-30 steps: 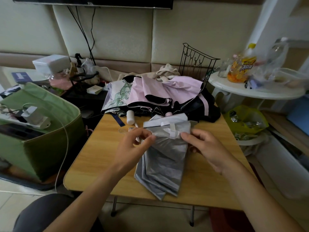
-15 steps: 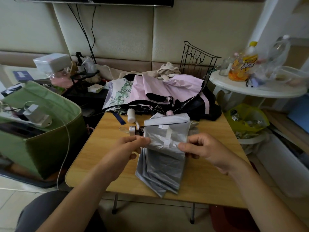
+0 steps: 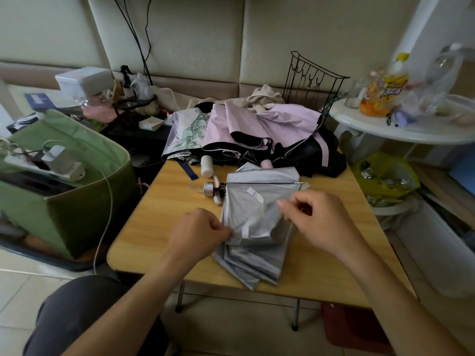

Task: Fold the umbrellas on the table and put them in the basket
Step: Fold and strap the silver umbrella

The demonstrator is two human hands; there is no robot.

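Note:
A silver-grey umbrella (image 3: 257, 222) lies collapsed on the wooden table (image 3: 159, 227), its canopy spread in flat pleats and its metal tip pointing left. My left hand (image 3: 198, 231) pinches the left edge of the fabric near a white strap tab. My right hand (image 3: 316, 219) pinches a pleat on the right side. Behind it lies a heap of unfolded umbrellas: a pink and black one (image 3: 270, 129) and a white one with a green print (image 3: 187, 132). The green fabric basket (image 3: 77, 211) stands on the floor at the left.
A power strip and charger (image 3: 59, 163) rest across the basket's top, with a white cable hanging down. A black wire rack (image 3: 311, 78) stands behind the heap. At the right are a white round side table (image 3: 385, 124) with bottles and a bin with a yellow bag (image 3: 385, 176).
Both hands have moved down the silver canopy toward me, from its upper edge by the strap to the middle. More of the flat top panel and the rib now show.

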